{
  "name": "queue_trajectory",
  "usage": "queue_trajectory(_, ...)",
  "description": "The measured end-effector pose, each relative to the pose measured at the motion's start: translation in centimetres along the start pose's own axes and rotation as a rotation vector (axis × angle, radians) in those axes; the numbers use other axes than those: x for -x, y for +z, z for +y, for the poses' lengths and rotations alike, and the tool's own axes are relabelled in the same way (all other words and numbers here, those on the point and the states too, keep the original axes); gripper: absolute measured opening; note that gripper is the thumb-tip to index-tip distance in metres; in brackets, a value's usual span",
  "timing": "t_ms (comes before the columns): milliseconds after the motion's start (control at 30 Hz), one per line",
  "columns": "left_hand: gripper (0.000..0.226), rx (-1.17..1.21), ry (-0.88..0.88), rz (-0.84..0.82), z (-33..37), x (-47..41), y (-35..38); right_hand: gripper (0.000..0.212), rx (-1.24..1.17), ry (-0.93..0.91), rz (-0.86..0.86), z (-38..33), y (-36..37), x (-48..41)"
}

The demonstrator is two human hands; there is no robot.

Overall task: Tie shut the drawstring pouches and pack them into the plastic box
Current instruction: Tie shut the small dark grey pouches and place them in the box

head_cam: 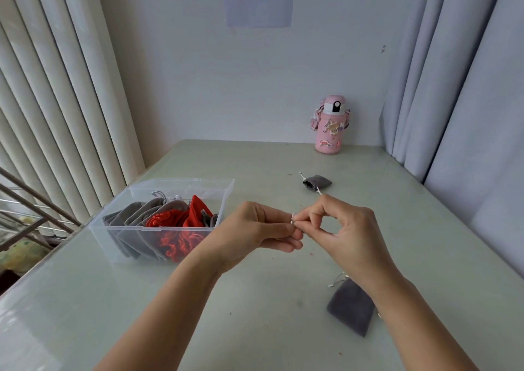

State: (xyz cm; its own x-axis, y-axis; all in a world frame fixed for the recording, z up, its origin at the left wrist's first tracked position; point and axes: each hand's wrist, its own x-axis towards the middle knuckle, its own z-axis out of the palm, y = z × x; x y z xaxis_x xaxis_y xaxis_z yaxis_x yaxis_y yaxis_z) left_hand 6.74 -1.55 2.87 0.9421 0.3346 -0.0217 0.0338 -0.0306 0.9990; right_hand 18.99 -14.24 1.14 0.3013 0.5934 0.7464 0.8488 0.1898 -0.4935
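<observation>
My left hand (255,230) and my right hand (341,229) meet above the middle of the table, and both pinch a thin silver drawstring (293,219) between their fingertips. A grey drawstring pouch (350,305) sits below my right wrist, its silver cords running up behind the wrist; whether it hangs or lies on the table I cannot tell. A second grey pouch (317,182) lies farther back on the table, with its cords loose. The clear plastic box (158,233) stands at the left and holds several grey pouches and red pouches (181,220).
A pink water bottle (330,125) stands at the back right against the wall. The pale green table (255,328) ends at a glass edge on the left. Curtains hang on both sides, and a metal rail runs past the left edge.
</observation>
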Motion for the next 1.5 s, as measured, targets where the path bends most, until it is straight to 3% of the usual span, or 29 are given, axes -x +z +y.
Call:
queue_trajectory(267,0.015,0.014,0.107,0.059,0.1,-0.1,0.4,0.030,-0.058,0.026,0.055,-0.5,-0.5,-0.1)
queue_trajectory(433,0.023,-0.039,0.171,0.074,0.2,-0.2,0.8,0.028,-0.190,0.178,0.036,-0.6,-0.6,-0.3)
queue_trajectory(567,0.023,-0.289,0.249,0.164,-0.4,-0.4,1.2,0.023,-0.275,0.310,-0.036,-0.2,-0.6,-0.5)
queue_trajectory(700,0.027,-0.627,0.380,0.234,-0.6,-0.2,1.4,0.022,-0.166,0.245,-0.072,0.2,-0.3,-0.4)
queue_trajectory(900,0.021,-0.791,0.472,0.248,-0.8,-0.4,1.3,0.010,-0.059,0.224,-0.025,0.4,-0.4,-0.3)
queue_trajectory(1033,0.027,-0.551,0.320,0.240,-0.3,-0.2,1.1,0.009,0.046,0.042,-0.032,0.5,-0.1,-0.3)
queue_trajectory(1233,0.017,-0.053,0.066,0.187,0.7,0.1,0.4,0.004,0.159,-0.173,-0.038,0.2,-0.1,-0.3)
queue_trajectory(1367,0.027,0.178,-0.106,0.144,0.9,0.3,0.3,0.005,0.109,-0.185,-0.070,0.1,-0.2,-0.4)
queue_trajectory(1500,0.016,0.371,-0.228,0.097,1.0,0.3,0.4,0.005,-0.002,-0.125,-0.109,0.0,-0.7,-0.6)
